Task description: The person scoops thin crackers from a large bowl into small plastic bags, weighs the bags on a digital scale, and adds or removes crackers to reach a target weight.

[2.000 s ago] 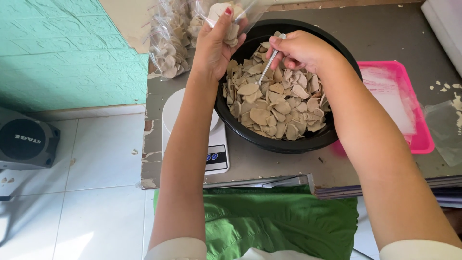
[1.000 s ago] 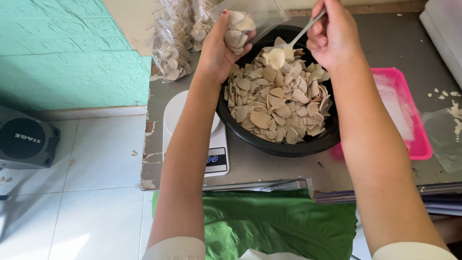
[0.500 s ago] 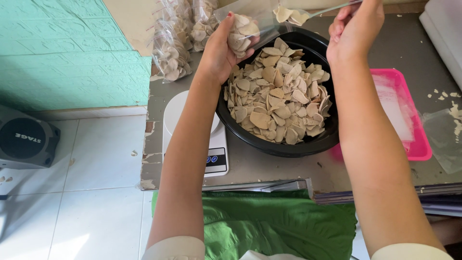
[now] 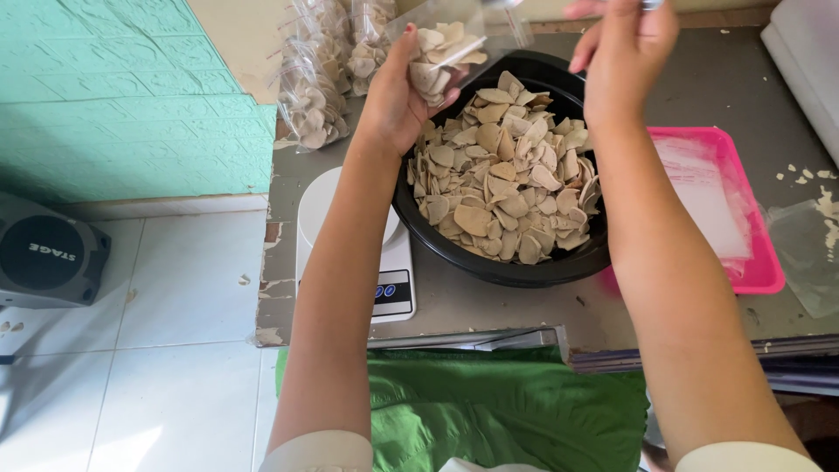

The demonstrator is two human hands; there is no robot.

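I see my left hand [image 4: 398, 96] raised at about 11 o'clock of the black bowl [image 4: 489, 262], fingers wrapped tight round a clear plastic bag [image 4: 454, 44] part-filled with pale beige chips. The bag hangs over the bowl's far-left rim, its open mouth tilted toward 2 o'clock. My right hand [image 4: 622, 52] is up at 1 o'clock of the bowl, near the bag's mouth; its fingers are curled and a sliver of a metal spoon [image 4: 651, 4] shows at the top edge of the view, but I cannot tell how firmly it is pinched. The bowl sits on a worn grey table [image 4: 472, 301], heaped with loose chips [image 4: 502, 170]. At 9 o'clock of the bowl, partly under my left forearm, lies a white kitchen scale [image 4: 393, 284]. At 3 o'clock a pink tray [image 4: 760, 262] touches the bowl. Filled chip bags [image 4: 310, 87] stand at 10 o'clock against the wall
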